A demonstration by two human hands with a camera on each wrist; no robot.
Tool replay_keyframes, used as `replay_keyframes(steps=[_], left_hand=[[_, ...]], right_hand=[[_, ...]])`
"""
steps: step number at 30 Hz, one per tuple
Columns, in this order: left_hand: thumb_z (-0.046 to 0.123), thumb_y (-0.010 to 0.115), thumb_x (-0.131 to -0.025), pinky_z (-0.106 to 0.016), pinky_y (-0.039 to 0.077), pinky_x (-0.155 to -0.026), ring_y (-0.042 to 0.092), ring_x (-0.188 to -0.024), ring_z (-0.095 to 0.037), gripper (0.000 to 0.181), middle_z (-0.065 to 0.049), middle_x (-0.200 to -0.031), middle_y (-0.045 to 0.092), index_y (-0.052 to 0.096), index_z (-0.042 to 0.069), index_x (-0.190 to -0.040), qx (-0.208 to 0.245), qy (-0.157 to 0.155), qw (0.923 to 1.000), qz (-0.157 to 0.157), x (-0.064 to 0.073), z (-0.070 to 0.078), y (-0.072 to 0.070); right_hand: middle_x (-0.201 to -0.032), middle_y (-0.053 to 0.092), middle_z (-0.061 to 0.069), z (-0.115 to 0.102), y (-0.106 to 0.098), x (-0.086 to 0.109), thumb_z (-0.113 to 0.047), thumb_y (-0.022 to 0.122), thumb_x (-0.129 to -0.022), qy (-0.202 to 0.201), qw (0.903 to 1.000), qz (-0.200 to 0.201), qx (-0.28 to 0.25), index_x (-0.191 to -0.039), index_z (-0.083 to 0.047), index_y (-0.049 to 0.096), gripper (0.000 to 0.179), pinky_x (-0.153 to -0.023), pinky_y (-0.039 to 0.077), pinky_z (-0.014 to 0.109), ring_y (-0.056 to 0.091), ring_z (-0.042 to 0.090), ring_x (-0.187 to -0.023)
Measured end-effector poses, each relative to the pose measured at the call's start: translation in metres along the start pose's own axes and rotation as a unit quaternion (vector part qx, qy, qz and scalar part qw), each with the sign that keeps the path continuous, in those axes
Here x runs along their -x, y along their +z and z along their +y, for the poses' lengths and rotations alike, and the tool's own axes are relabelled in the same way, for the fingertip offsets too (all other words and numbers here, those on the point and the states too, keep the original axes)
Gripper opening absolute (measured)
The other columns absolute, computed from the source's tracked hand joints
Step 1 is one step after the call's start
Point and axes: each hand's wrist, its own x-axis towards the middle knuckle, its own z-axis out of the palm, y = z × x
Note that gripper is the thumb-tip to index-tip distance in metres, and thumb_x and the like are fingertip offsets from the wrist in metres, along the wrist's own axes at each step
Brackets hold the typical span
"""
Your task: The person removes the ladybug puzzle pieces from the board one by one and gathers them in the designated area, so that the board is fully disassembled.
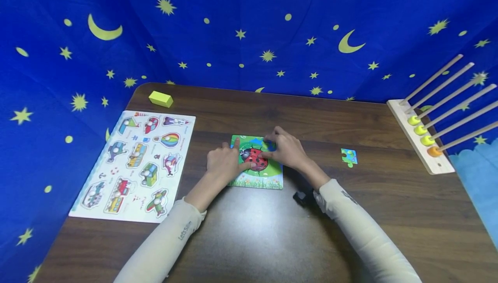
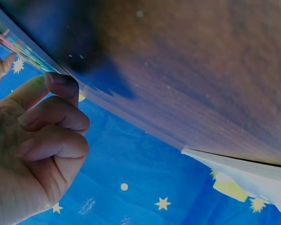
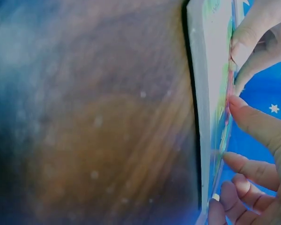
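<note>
A square ladybug jigsaw puzzle (image 1: 264,181) lies on the table between both hands, with a green border and flowers along its near edge. My left hand (image 1: 223,162) rests on its left side, index finger stretched toward the far edge and thumb on the ladybug. In the left wrist view, that hand's other fingers (image 2: 61,112) curl loosely, holding nothing. The right hand (image 1: 288,150) touches the puzzle's right side, thumb on the ladybug and fingers near the far right corner. Thumb and index stand apart on the surface in the right wrist view. The fingers partly hide that corner.
A loose blue-green jigsaw piece (image 1: 349,157) lies to the right. At left is a white vehicle peg board (image 1: 136,166), with a yellow block (image 1: 161,99) behind it. A wooden peg rack (image 1: 420,144) with beads stands far right. A small black object (image 1: 300,198) is by the right wrist.
</note>
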Motion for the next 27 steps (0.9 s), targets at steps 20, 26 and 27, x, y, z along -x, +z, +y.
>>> replay_keyframes(steps=[20,26,27], left_hand=[[0.076,0.052,-0.085,-0.028,0.039,-0.05,0.051,-0.057,-0.017,0.098,-0.027,-0.14,0.054,0.028,0.013,-0.156,0.0,0.006,0.9999,0.011,0.0,-0.002,0.002],[0.077,0.052,-0.085,-0.028,0.039,-0.049,0.052,-0.057,-0.017,0.098,-0.027,-0.141,0.053,0.029,0.014,-0.156,-0.002,0.006,0.9999,0.011,-0.001,-0.002,0.002],[0.077,0.052,-0.085,-0.028,0.039,-0.049,0.052,-0.057,-0.017,0.097,-0.027,-0.141,0.053,0.029,0.014,-0.156,-0.002,0.006,0.9999,0.011,-0.001,-0.002,0.002]], right_hand=[[-0.1,0.056,0.011,-0.01,0.001,-0.002,-0.038,0.076,-0.085,0.019,0.9991,-0.015,0.034,-0.105,-0.003,0.074,0.04,-0.054,0.046,0.031,0.052,0.018,-0.065],[-0.104,0.055,0.013,-0.016,-0.001,-0.003,-0.045,0.074,-0.085,0.062,0.9959,-0.033,0.057,-0.099,-0.006,0.075,0.041,-0.053,0.048,0.035,0.054,0.021,-0.065],[-0.104,0.055,0.013,-0.018,-0.002,-0.003,-0.045,0.074,-0.085,0.069,0.9952,-0.036,0.06,-0.096,-0.006,0.075,0.04,-0.052,0.048,0.035,0.054,0.021,-0.065]])
